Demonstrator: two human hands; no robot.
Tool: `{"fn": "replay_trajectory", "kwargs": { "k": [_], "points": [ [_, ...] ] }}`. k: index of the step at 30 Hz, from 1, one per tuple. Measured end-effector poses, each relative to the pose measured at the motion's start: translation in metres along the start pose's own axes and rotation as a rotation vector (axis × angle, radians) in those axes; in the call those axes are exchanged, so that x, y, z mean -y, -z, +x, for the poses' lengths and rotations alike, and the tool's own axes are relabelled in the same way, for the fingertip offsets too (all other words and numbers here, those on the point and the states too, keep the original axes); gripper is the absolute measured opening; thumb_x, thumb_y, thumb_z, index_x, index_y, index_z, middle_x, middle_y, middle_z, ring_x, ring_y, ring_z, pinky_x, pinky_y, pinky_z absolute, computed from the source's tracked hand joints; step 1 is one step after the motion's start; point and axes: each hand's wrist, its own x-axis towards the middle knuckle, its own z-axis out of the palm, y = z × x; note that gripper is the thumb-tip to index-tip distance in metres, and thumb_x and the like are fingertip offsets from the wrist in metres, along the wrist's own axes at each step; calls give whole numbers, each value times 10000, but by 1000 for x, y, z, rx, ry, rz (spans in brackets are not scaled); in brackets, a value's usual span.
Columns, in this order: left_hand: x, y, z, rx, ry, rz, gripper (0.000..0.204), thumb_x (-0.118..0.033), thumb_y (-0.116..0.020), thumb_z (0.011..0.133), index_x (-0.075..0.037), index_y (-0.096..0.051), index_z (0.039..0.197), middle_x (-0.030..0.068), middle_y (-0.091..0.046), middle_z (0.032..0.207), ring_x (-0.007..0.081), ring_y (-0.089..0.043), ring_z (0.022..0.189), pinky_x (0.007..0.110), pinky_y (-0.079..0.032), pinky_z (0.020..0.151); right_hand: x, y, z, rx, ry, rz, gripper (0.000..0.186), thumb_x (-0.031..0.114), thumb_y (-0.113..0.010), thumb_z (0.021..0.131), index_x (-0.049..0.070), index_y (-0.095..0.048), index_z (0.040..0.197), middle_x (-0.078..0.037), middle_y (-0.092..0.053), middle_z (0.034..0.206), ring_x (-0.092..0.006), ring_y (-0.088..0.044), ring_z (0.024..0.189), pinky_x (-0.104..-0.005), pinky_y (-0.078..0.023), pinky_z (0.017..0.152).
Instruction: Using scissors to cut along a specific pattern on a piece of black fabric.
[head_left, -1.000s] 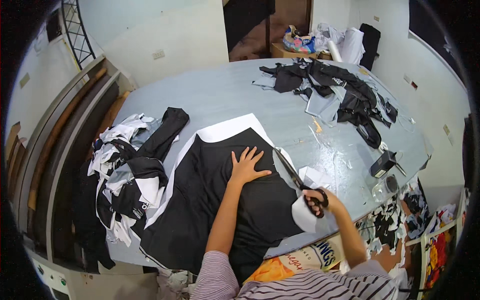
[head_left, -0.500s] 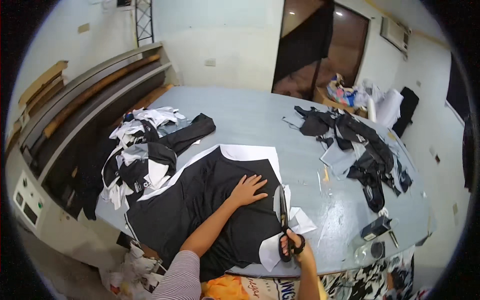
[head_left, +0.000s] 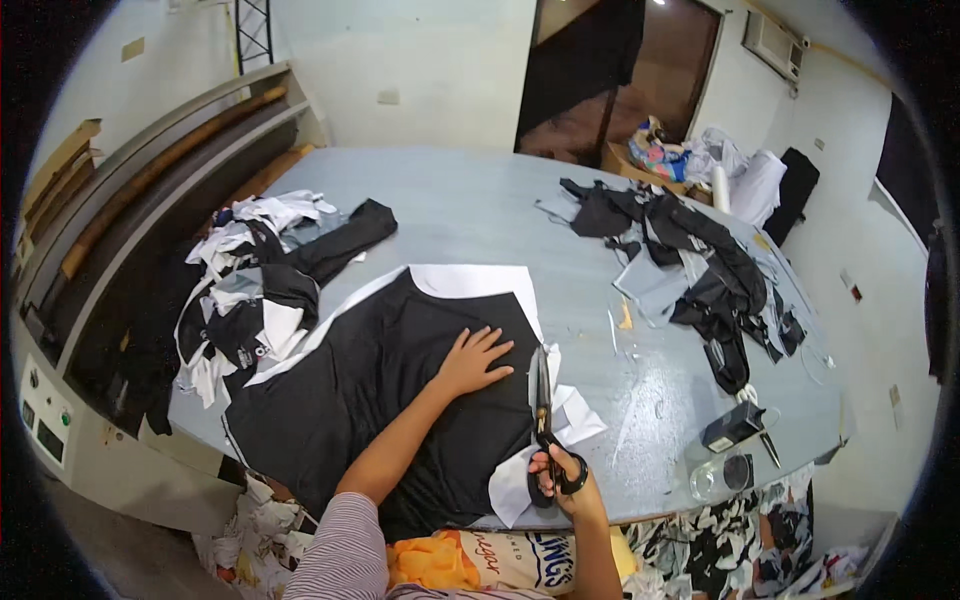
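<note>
A large piece of black fabric (head_left: 350, 385) with a white border lies spread over the near middle of the table. My left hand (head_left: 476, 361) rests flat on it with the fingers spread. To the right, my right hand (head_left: 568, 482) grips the black handles of a pair of scissors (head_left: 543, 412). The blades point away from me along the fabric's right edge, next to white fabric (head_left: 572, 417). Another white flap (head_left: 513, 487) lies by the handles at the table's near edge.
A heap of black and white garments (head_left: 265, 300) sits on the left of the grey table (head_left: 450, 200). Dark clothes (head_left: 700, 270) are piled at the right. A small black box (head_left: 733, 428) and a clear container (head_left: 707, 481) stand near the right edge. Fabric scraps (head_left: 700, 545) lie below.
The whole view has shifted, so everything sits slightly further left and higher. My left hand stays flat on the black fabric, and the scissors remain in my right hand at its right edge.
</note>
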Motion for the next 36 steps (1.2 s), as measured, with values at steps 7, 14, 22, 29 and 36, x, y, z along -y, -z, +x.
{"fn": "replay_trajectory", "kwargs": {
  "k": [7, 14, 22, 29, 36],
  "points": [
    [-4, 8, -2, 66, 39, 8, 645, -584, -468, 853, -228, -384, 1384, 92, -292, 1463, 261, -242, 1361, 519, -133, 1097, -12, -11, -17, -14, -30, 133, 373, 361, -531, 904, 8, -636, 965, -128, -649, 861, -141, -521, 586, -257, -412, 511],
    [-5, 33, -6, 397, 92, -90, 838, -712, -541, 720, -274, -340, 1406, 150, -115, 1511, 339, -82, 1393, 570, -18, 1083, -14, 1, -51, 40, -168, 135, 608, 542, -444, 899, -10, -515, 1143, -161, -612, 1050, -211, -603, 785, -354, -511, 673],
    [-31, 13, 7, 19, 74, -236, 476, -432, -513, 887, -165, -513, 1281, 74, -368, 1426, 252, -263, 1355, 541, -144, 1081, 35, 7, -85, -57, -361, -503, 593, 505, -557, 858, -70, -542, 1004, -131, -617, 866, -172, -598, 587, -271, -484, 510],
    [-30, -6, 8, -31, 17, -72, 578, -492, -527, 856, -136, -485, 1309, 83, -394, 1407, 248, -293, 1341, 528, -157, 1083, 53, 6, -61, -131, -433, -773, 489, 500, -566, 860, 14, -560, 807, -38, -516, 634, -141, -556, 490, -265, -464, 459],
    [-28, -9, 3, -75, 38, -5, 644, -567, -507, 834, -138, -483, 1313, 79, -384, 1414, 243, -300, 1334, 528, -159, 1083, 80, -4, -27, -76, -406, -1007, 575, 596, -523, 839, 31, -498, 735, -45, -519, 609, -139, -552, 494, -269, -448, 458]
  ]
}}
